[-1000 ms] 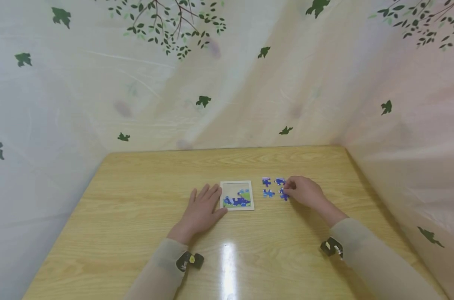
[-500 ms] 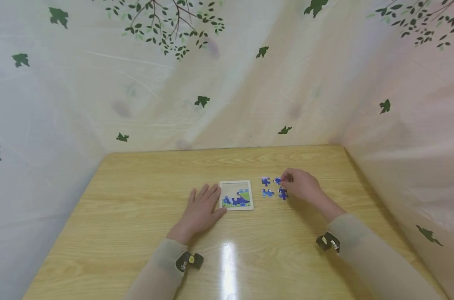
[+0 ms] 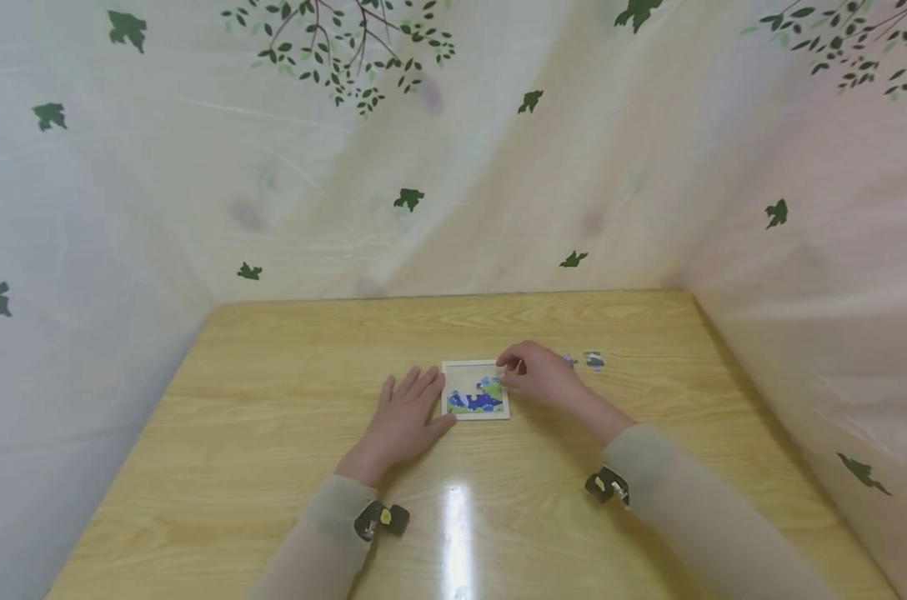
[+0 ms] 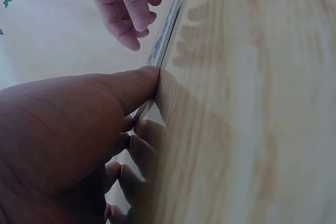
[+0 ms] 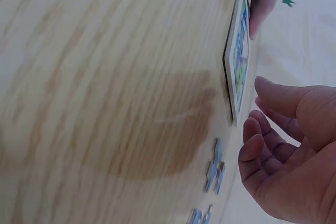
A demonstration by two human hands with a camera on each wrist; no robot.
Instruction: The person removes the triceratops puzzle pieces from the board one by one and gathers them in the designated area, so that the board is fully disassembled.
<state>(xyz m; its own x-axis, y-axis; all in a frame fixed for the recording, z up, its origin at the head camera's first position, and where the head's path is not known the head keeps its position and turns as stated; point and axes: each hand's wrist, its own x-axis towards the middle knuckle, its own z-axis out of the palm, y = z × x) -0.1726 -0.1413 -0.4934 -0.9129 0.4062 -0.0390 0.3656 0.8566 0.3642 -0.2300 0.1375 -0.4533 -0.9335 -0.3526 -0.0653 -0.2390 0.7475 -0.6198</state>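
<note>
A square jigsaw puzzle in a white-rimmed tray [image 3: 506,404] lies on the table, its blue and green pieces [image 3: 474,402] filling mainly the lower and right part. My left hand [image 3: 397,421] rests flat beside it, fingers spread, with fingertips and thumb touching the tray's left edge. Over the tray's upper right corner hovers my right hand [image 3: 539,379], its fingers loosely bent. In the right wrist view the thumb and fingers of the right hand [image 5: 294,140] are apart, and no piece shows between them.
Several loose puzzle pieces lie right of the tray, such as a greyish one [image 3: 594,360] and blue-edged ones [image 5: 214,166]; my right hand and arm partly hide this group in the head view. The wooden table [image 3: 311,333] ends at a leaf-patterned curtain [image 3: 461,242].
My right hand has moved left from the loose pieces to the tray's upper right corner. A greyish piece now shows farther right. The left hand stays in place.
</note>
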